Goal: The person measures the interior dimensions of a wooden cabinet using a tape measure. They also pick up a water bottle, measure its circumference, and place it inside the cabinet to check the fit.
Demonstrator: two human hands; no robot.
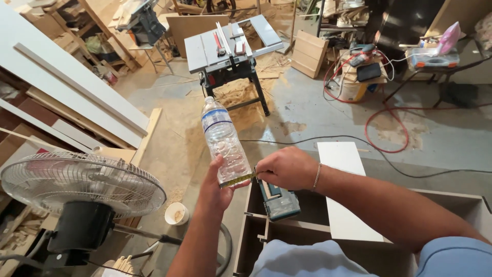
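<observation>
Gripping clear plastic water bottle [224,141] at its base with left hand [216,185], holding it upright over cabinet carcass [259,233]; bottle looking empty, cap on. Pinching yellow tape measure blade [240,179] against bottle bottom with right hand [288,168]. Sitting on floor nearby: small white bucket [177,213] holding sawdust.

Bottle [224,141]: upright, tilted a little, base in left hand [215,187], above cabinet frame [256,225].
Right hand [288,168]: just right of bottle base, touching tape strip [238,179] across it.
Power tool [278,197]: inside cabinet frame, below right hand.
Panel [344,190]: on cabinet frame, right of tool.
Table saw [230,46]: behind bottle, on floor, well apart.
Fan [77,187]: left of left hand, near.
Bucket [177,213]: on floor, between fan and left forearm.
Boards [66,77]: far left, leaning.
</observation>
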